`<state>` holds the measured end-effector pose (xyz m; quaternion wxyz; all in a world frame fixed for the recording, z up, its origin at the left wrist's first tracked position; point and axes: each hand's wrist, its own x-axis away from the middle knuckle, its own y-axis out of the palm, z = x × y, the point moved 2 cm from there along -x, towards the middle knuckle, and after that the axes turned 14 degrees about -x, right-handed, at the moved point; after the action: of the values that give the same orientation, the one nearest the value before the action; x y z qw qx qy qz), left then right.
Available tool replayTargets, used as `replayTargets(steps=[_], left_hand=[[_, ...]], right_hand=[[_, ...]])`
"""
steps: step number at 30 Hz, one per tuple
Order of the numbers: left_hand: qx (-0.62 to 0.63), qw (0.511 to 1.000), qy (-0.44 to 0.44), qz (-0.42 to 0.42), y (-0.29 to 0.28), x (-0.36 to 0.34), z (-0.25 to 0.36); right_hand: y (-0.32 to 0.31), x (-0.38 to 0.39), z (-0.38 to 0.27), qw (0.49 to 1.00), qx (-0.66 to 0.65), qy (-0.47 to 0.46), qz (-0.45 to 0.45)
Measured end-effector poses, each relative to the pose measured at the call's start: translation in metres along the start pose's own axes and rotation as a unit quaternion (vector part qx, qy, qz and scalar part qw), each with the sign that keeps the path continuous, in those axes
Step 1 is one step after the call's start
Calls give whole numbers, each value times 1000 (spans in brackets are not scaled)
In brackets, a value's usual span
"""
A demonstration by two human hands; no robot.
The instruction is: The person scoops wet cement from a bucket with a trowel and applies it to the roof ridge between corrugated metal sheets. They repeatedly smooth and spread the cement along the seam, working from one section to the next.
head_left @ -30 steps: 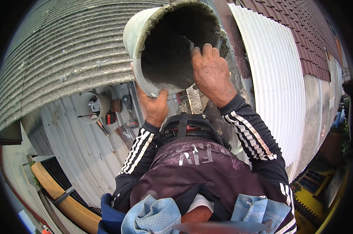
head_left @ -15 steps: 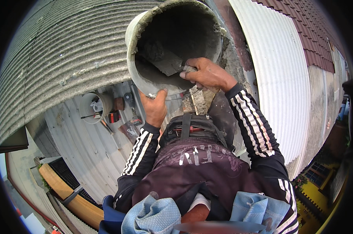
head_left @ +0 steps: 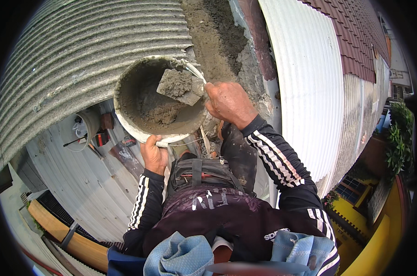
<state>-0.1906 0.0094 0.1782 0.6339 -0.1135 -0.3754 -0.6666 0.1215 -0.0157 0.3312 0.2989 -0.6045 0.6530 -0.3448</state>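
My right hand (head_left: pixel 229 101) is closed at the right of the grey mortar bucket (head_left: pixel 121 110), gripping a trowel whose handle is mostly hidden by my fingers. The trowel blade (head_left: pixel 175 87) is loaded with wet grey mortar and held over the inside of the bucket. More mortar (head_left: pixel 162 112) lies in the bottom. My left hand (head_left: pixel 154 154) grips the bucket's near rim with thumb and fingers. A black bag (head_left: pixel 204 177) sits at my waist, just below the bucket.
Corrugated roofing (head_left: pixel 75 41) spans the left, beside a mortar-covered channel (head_left: pixel 210 37). Pale sheeting (head_left: pixel 305 87) and maroon tiles (head_left: pixel 344 27) lie right. Another bucket (head_left: pixel 89 123), a black-and-red tool (head_left: pixel 102 138) and other tools rest on the metal sheets (head_left: pixel 65 170) below left.
The bucket has moved down and left, now sitting less tipped and exposing the channel beyond. My right hand has brought the trowel up with mortar on it; my left hand followed the rim down.
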Motion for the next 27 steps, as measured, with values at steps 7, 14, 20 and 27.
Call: replayTargets(steps=[7, 14, 20, 27], left_hand=[[-25, 987, -108, 116, -122, 26, -65], [-10, 966, -163, 203, -195, 41, -106], [-55, 957, -139, 250, -190, 33, -99], [-139, 984, 35, 105, -80, 8, -44]], right_hand=[[110, -38, 113, 897, -405, -23, -176], [205, -71, 384, 842, -344, 411, 57], [178, 39, 306, 933, -111, 278, 201], [131, 61, 101, 943, -258, 125, -170]])
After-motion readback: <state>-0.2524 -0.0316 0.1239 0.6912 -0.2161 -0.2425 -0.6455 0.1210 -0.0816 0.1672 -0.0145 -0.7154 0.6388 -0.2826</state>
